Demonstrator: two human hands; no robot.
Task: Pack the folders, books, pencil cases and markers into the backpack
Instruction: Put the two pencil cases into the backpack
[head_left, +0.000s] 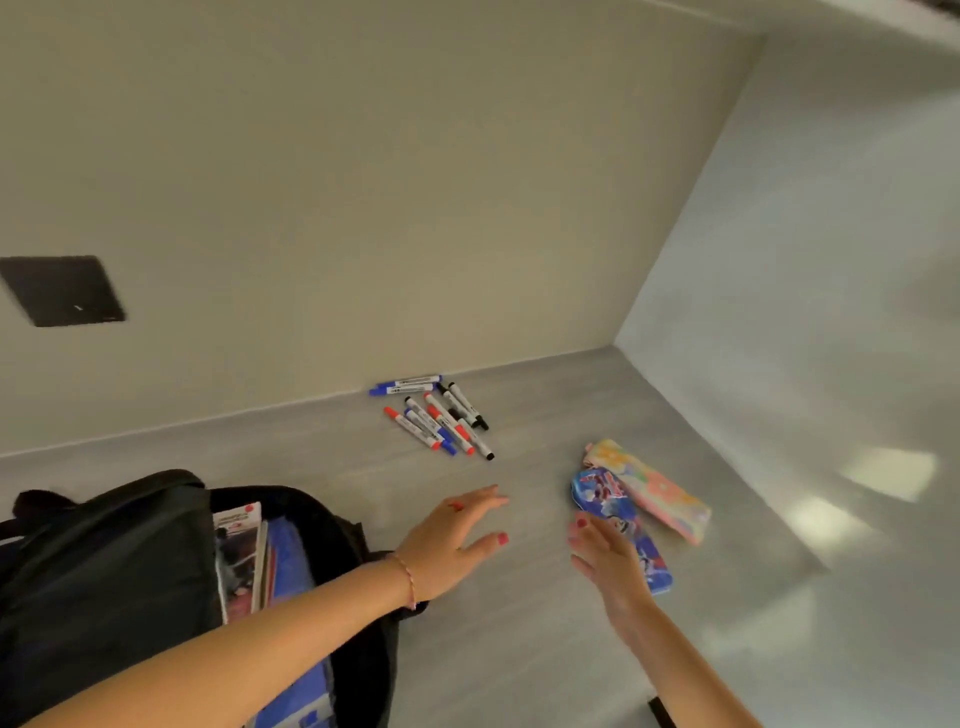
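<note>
Both hands, left hand (457, 540) and right hand (608, 561), spread over blue cartoon-printed pencil case (623, 525).

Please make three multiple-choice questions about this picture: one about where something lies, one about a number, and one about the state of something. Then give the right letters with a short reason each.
1. Where do the markers lie?
A. inside the backpack
B. on the table by the wall
C. in the left hand

2. How many pencil cases lie on the table?
A. one
B. two
C. four

3. What state is the backpack in?
A. open, with books inside
B. zipped shut
C. open but holding nothing

Answers:
1 B, the markers lie loose at the foot of the wall.
2 B, a blue pencil case and a flowered pencil case lie side by side.
3 A, books show in its mouth.
</note>
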